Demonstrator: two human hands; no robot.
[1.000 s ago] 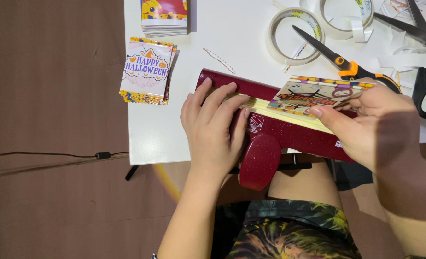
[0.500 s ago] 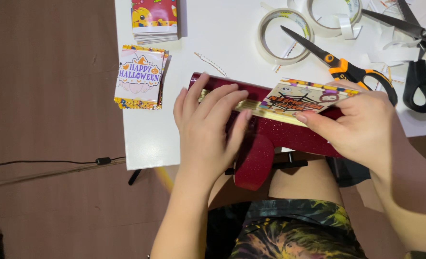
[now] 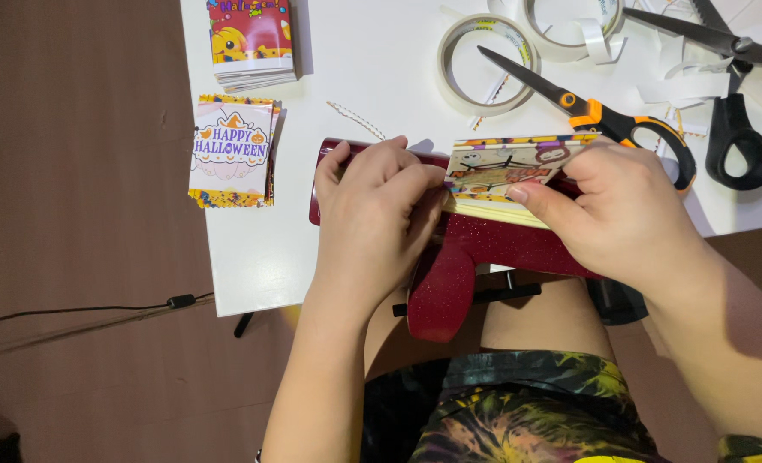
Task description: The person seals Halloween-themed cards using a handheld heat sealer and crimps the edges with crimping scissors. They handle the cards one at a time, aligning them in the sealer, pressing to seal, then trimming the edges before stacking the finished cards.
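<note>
1. Head view: the left hand (image 3: 372, 214) presses flat on the left end of a glittery dark-red paper cutter (image 3: 501, 244), fingers spread and clasping nothing, apparently to steady the tool at the near edge of the white tabletop (image 3: 355, 77).
2. The right hand (image 3: 629, 214) pinches a printed paper card (image 3: 505, 167) against the cutter's top, at 3 o'clock from the left hand, thumb holding it flat, seemingly to keep it square.
3. The cutter's curved handle (image 3: 441, 291) hangs off the tabletop over the person's lap.
4. Orange-handled scissors (image 3: 608, 120) lie at 12 o'clock from the right hand; black scissors (image 3: 732, 103) sit at 2 o'clock.
5. Two tape rolls (image 3: 475, 64) rest at 12 o'clock from the card.
6. A stack of holiday cards (image 3: 231, 150) waits at 9 o'clock from the left hand, a second stack (image 3: 252, 43) beyond.
</note>
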